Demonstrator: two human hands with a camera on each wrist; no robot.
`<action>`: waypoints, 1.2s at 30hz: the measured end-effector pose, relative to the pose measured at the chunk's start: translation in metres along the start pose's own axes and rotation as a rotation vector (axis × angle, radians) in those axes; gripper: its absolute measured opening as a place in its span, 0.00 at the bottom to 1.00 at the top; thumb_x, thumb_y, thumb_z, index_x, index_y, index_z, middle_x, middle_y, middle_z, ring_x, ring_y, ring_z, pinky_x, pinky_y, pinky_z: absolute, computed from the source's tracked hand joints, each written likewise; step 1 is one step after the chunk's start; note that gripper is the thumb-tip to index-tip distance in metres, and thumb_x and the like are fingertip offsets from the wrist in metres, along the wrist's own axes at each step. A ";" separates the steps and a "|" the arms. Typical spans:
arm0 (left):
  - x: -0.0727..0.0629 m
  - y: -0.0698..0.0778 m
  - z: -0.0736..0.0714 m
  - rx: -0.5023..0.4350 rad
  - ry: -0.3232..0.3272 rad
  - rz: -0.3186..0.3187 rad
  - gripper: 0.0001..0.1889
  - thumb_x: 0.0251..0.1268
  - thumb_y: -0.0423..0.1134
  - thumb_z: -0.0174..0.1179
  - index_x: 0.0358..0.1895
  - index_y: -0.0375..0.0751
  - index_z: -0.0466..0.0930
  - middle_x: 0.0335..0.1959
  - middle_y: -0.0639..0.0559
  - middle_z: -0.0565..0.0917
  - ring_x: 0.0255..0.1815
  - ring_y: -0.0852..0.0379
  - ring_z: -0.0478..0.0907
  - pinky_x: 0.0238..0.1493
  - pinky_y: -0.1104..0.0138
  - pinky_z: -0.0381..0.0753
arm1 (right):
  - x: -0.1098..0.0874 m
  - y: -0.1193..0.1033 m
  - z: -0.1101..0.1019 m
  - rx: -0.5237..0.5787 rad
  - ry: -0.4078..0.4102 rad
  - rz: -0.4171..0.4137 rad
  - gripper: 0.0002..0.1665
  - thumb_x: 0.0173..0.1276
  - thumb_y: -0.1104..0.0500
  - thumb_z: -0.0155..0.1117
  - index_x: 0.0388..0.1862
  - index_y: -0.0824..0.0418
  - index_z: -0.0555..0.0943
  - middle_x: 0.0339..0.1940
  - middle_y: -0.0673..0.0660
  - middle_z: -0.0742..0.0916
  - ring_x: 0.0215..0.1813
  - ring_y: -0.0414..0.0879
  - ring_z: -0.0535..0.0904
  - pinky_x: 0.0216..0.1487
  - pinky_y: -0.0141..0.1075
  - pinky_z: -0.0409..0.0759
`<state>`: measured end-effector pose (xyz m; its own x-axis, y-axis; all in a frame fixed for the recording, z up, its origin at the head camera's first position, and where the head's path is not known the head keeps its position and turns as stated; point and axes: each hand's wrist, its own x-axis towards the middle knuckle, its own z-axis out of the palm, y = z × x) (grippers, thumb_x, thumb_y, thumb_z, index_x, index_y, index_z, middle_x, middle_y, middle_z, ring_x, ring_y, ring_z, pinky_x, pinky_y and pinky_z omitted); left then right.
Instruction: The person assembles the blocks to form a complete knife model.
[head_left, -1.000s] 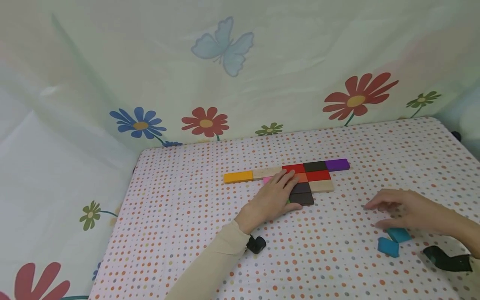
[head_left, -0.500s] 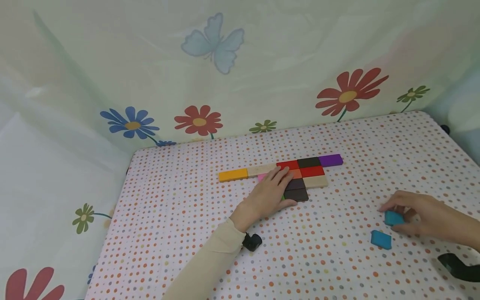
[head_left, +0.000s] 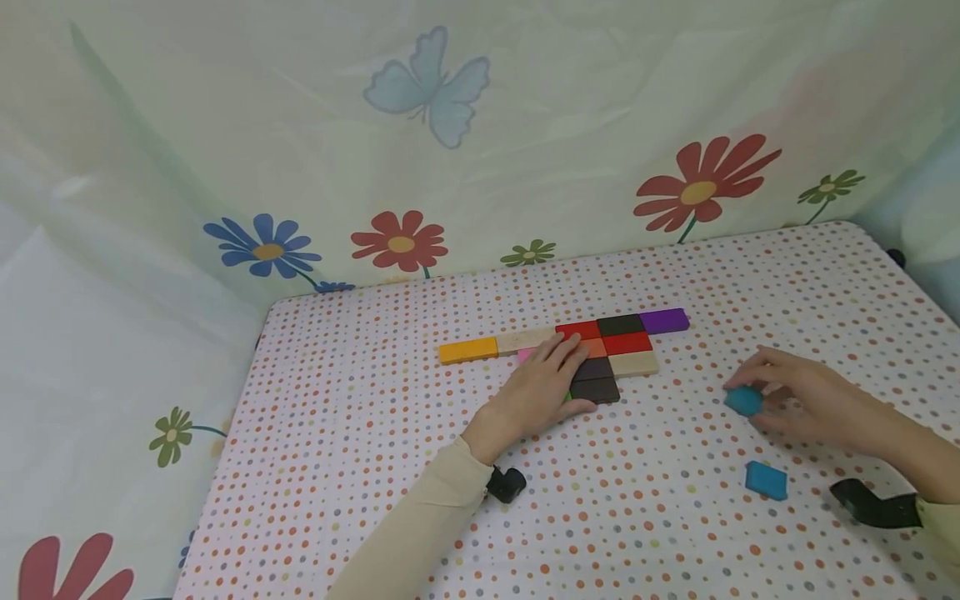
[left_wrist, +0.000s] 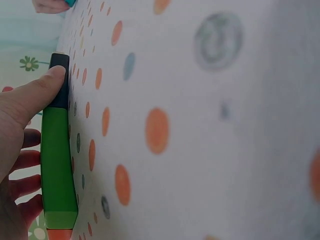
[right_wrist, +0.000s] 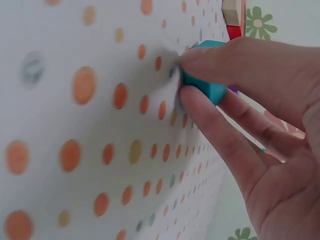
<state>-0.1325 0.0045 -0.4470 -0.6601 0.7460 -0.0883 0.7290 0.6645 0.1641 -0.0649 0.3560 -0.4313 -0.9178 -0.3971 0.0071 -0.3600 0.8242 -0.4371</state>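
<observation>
My left hand (head_left: 534,393) rests over a group of flat coloured blocks, its fingers relaxed across them. In the left wrist view, the thumb lies against a dark block (left_wrist: 59,82) beside a long green block (left_wrist: 56,160). The group also has red blocks (head_left: 628,343), a purple block (head_left: 665,321) at the right end and a yellow block (head_left: 468,350) at the left end; some pieces are hidden under the hand. Farther right, my right hand (head_left: 813,398) pinches a small blue block (head_left: 744,401) between thumb and fingers, close over the cloth.
A second blue block (head_left: 766,481) lies on the dotted tablecloth (head_left: 360,467), nearer me than the right hand. Black wrist devices (head_left: 873,504) sit at both wrists. Behind the table hangs a flowered curtain (head_left: 300,125).
The right hand, empty a second ago above two blue blocks, has picked one up and carried it away from me and leftward. My left hand stays on the group of blocks.
</observation>
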 end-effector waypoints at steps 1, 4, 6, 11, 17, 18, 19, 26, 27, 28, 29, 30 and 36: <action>0.000 0.000 0.000 0.003 0.002 0.000 0.42 0.79 0.63 0.53 0.83 0.39 0.56 0.85 0.44 0.55 0.86 0.46 0.49 0.83 0.62 0.49 | 0.003 0.000 0.000 0.007 -0.012 0.005 0.27 0.46 0.73 0.85 0.47 0.61 0.88 0.47 0.56 0.83 0.40 0.31 0.79 0.34 0.29 0.85; 0.000 -0.001 0.000 0.010 0.004 -0.002 0.42 0.79 0.63 0.53 0.83 0.39 0.56 0.85 0.44 0.55 0.86 0.45 0.49 0.83 0.62 0.49 | 0.010 -0.002 0.001 0.002 -0.044 0.026 0.24 0.49 0.70 0.84 0.47 0.62 0.88 0.47 0.56 0.85 0.39 0.33 0.79 0.35 0.30 0.84; -0.001 -0.001 0.000 0.010 0.005 -0.006 0.42 0.79 0.63 0.53 0.83 0.39 0.56 0.85 0.44 0.55 0.86 0.45 0.49 0.83 0.62 0.49 | 0.014 -0.004 0.001 -0.004 -0.054 0.034 0.24 0.50 0.67 0.85 0.47 0.63 0.87 0.46 0.55 0.86 0.39 0.36 0.80 0.36 0.34 0.85; -0.002 -0.003 -0.001 0.000 0.009 -0.013 0.42 0.79 0.63 0.53 0.83 0.39 0.56 0.85 0.44 0.55 0.86 0.46 0.49 0.83 0.62 0.50 | 0.031 -0.012 0.004 -0.049 -0.042 0.018 0.23 0.52 0.63 0.86 0.47 0.64 0.88 0.42 0.51 0.86 0.40 0.43 0.81 0.40 0.37 0.85; -0.001 -0.004 -0.001 0.002 0.002 0.000 0.42 0.79 0.62 0.53 0.84 0.39 0.56 0.85 0.44 0.55 0.86 0.46 0.48 0.83 0.63 0.47 | 0.056 -0.022 0.002 -0.066 -0.026 -0.026 0.23 0.53 0.62 0.86 0.47 0.65 0.88 0.41 0.51 0.85 0.41 0.44 0.80 0.41 0.42 0.84; -0.001 -0.004 -0.001 0.004 0.001 0.003 0.42 0.80 0.62 0.53 0.84 0.39 0.56 0.85 0.44 0.55 0.86 0.46 0.48 0.83 0.63 0.47 | 0.060 -0.023 0.001 -0.065 -0.007 -0.043 0.23 0.52 0.63 0.86 0.47 0.66 0.88 0.41 0.52 0.85 0.41 0.45 0.80 0.41 0.44 0.85; -0.001 -0.004 -0.001 0.006 -0.001 0.005 0.42 0.80 0.62 0.52 0.84 0.39 0.56 0.85 0.44 0.55 0.86 0.46 0.48 0.83 0.63 0.46 | 0.064 -0.025 0.001 -0.068 0.014 -0.055 0.23 0.52 0.64 0.86 0.47 0.66 0.88 0.41 0.52 0.85 0.41 0.45 0.80 0.41 0.43 0.84; 0.000 -0.003 0.001 0.005 -0.009 0.011 0.42 0.80 0.62 0.52 0.84 0.39 0.55 0.85 0.44 0.54 0.86 0.46 0.48 0.83 0.64 0.45 | 0.090 -0.029 -0.004 -0.074 0.063 -0.101 0.23 0.51 0.67 0.85 0.47 0.68 0.87 0.42 0.58 0.85 0.44 0.53 0.83 0.45 0.52 0.87; 0.000 -0.003 0.001 0.007 -0.007 0.014 0.42 0.80 0.62 0.52 0.84 0.39 0.55 0.85 0.44 0.55 0.86 0.46 0.48 0.83 0.64 0.45 | 0.093 -0.029 -0.004 -0.079 0.057 -0.092 0.23 0.52 0.67 0.85 0.47 0.69 0.87 0.43 0.59 0.86 0.45 0.54 0.83 0.47 0.54 0.87; 0.001 -0.003 0.001 0.009 -0.006 0.017 0.42 0.80 0.62 0.52 0.84 0.39 0.55 0.85 0.44 0.55 0.86 0.46 0.48 0.83 0.64 0.46 | 0.095 -0.029 -0.004 -0.085 0.048 -0.084 0.24 0.52 0.67 0.85 0.48 0.69 0.87 0.44 0.61 0.86 0.46 0.56 0.82 0.48 0.56 0.87; 0.001 -0.002 0.001 0.012 -0.004 0.018 0.42 0.80 0.62 0.52 0.84 0.39 0.55 0.85 0.44 0.55 0.86 0.46 0.48 0.83 0.64 0.46 | 0.097 -0.028 -0.005 -0.089 0.038 -0.076 0.24 0.53 0.66 0.85 0.48 0.70 0.86 0.45 0.62 0.86 0.47 0.57 0.82 0.50 0.57 0.86; 0.001 -0.002 0.001 0.014 -0.002 0.018 0.42 0.80 0.62 0.52 0.84 0.39 0.55 0.85 0.45 0.55 0.86 0.46 0.48 0.83 0.64 0.46 | 0.099 -0.028 -0.005 -0.093 0.028 -0.070 0.24 0.53 0.66 0.85 0.49 0.70 0.86 0.45 0.62 0.85 0.48 0.58 0.82 0.51 0.58 0.85; 0.002 -0.003 0.001 0.024 -0.004 0.006 0.42 0.80 0.62 0.52 0.84 0.40 0.55 0.85 0.45 0.55 0.86 0.46 0.48 0.83 0.65 0.46 | 0.107 -0.023 -0.002 -0.111 -0.016 -0.058 0.24 0.55 0.65 0.85 0.50 0.70 0.86 0.45 0.62 0.85 0.48 0.57 0.80 0.52 0.59 0.84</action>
<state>-0.1356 0.0038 -0.4484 -0.6547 0.7504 -0.0912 0.7375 0.6606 0.1408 -0.1550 0.2955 -0.4182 -0.8924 -0.4510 0.0151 -0.4297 0.8391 -0.3337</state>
